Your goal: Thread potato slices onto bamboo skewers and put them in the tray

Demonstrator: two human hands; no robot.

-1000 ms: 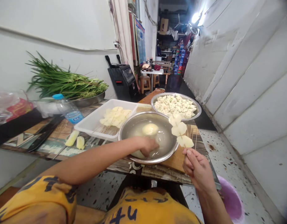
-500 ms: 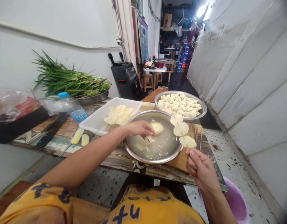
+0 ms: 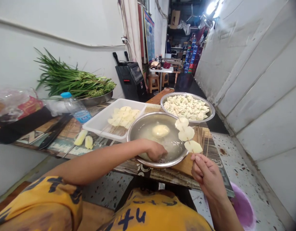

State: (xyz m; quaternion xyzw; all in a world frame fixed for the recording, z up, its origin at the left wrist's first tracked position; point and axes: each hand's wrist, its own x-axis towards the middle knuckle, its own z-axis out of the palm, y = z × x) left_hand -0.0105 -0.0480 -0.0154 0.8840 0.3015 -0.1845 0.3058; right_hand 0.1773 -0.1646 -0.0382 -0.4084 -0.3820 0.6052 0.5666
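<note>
My left hand dips into the cloudy water of a steel basin, near its front side. Its fingertips are under the surface, so what they touch is hidden. A peeled potato floats just beyond it. Over the table's right part, my right hand is closed around the lower end of a thin skewer threaded with three pale potato slices. The skewer stands nearly upright beside the basin's rim. Bare skewers lie on the table behind it.
A white plastic tray holds skewered slices. Behind the basin stands a bowl of cauliflower pieces. Leftward are potato pieces, a knife, a water bottle and green chives. A purple bucket stands at right.
My left hand has moved from above the water, near the potato, down and toward me into the basin. The right hand keeps holding the skewer in about the same place.
</note>
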